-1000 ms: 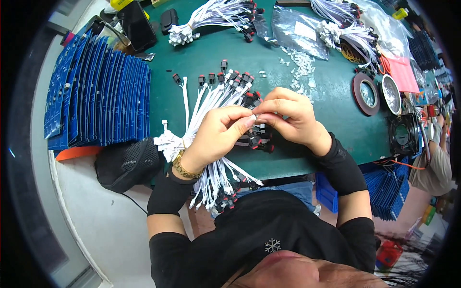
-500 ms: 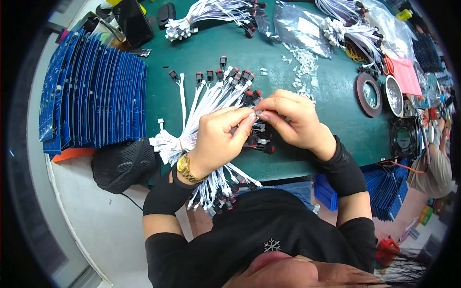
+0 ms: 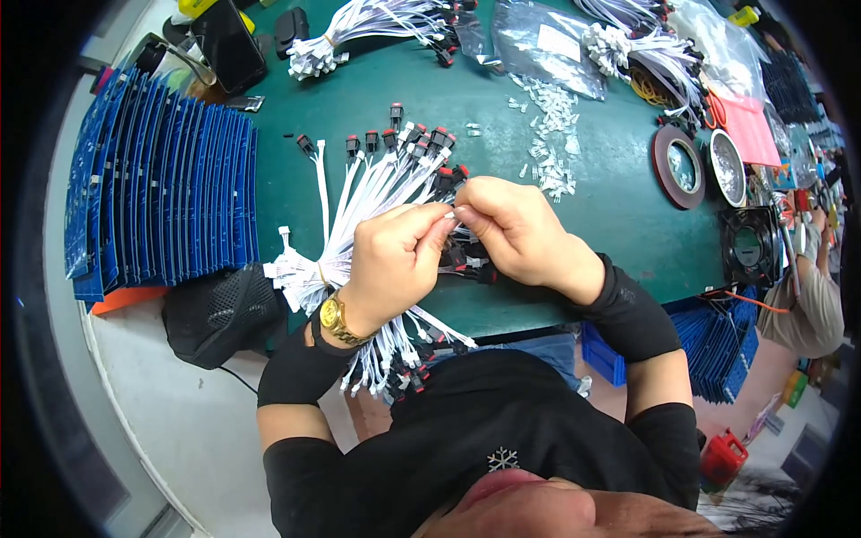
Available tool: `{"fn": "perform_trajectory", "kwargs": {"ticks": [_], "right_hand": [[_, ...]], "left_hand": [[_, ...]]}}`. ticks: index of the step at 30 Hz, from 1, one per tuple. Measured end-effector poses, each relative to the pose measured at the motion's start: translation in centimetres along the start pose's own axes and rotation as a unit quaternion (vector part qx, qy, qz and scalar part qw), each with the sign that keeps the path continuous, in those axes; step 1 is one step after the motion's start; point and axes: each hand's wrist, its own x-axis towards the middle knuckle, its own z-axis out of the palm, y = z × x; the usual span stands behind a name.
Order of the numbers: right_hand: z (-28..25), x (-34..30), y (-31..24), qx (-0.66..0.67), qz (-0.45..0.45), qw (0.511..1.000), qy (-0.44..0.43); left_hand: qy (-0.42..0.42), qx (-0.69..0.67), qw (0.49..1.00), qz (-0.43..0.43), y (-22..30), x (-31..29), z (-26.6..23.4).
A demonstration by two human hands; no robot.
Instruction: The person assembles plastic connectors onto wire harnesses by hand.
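Observation:
My left hand (image 3: pixel 395 260), with a gold watch (image 3: pixel 333 316) on its wrist, pinches a small white connector (image 3: pixel 450 214) between thumb and forefinger. Against it, fingertips nearly touching, my right hand (image 3: pixel 520 229) is closed in a pinch too; its fingers hide what they hold. Beneath both hands lies a tied bundle of white cables (image 3: pixel 341 229). Many of its ends carry black-and-red switches (image 3: pixel 439 139), fanned out at the far side. More cable ends hang over the near table edge below my left wrist.
Blue circuit boards (image 3: pixel 166 179) stand in a row at left, behind a black mesh bag (image 3: pixel 224 309). Loose clear plastic pieces (image 3: pixel 552 125) are scattered beyond my right hand. Tape rolls (image 3: pixel 678 168), a metal bowl (image 3: pixel 727 168) and a black fan (image 3: pixel 749 244) sit at right.
My fingertips have drawn closer together, and the right fingers have curled in more, covering the small part. The table's contents appear shifted slightly left in the view.

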Motion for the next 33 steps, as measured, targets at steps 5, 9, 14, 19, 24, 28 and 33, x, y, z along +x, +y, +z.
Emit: {"fn": "perform_trajectory", "kwargs": {"ticks": [5,9,14,19,24,28,33], "right_hand": [[0.3,-0.2,-0.4,-0.061,-0.023,0.998,0.02],[0.8,-0.3,0.1,-0.031,-0.077,0.996,0.038],[0.3,-0.2,0.6,-0.007,-0.106,0.994,-0.008],[0.7,-0.5,0.7,-0.004,-0.088,0.996,-0.031],[1.0,-0.1,0.2,0.043,0.025,0.998,-0.042],[1.2,0.0,0.1,0.003,-0.006,1.0,-0.008],[1.2,0.1,0.3,-0.004,-0.013,1.0,-0.022]], "left_hand": [[0.0,0.018,1.0,0.018,0.1,0.0,0.0],[-0.02,-0.021,0.999,-0.038,0.2,-0.3,-0.3],[-0.108,-0.139,0.97,-0.169,0.6,0.0,-1.3],[-0.191,-0.141,0.946,-0.219,0.2,0.2,-1.8],[-0.18,-0.124,0.945,-0.242,0.2,0.6,-1.7],[-0.159,-0.139,0.949,-0.235,0.0,0.6,-1.6],[-0.143,-0.162,0.946,-0.242,-0.1,0.3,-1.6]]}}
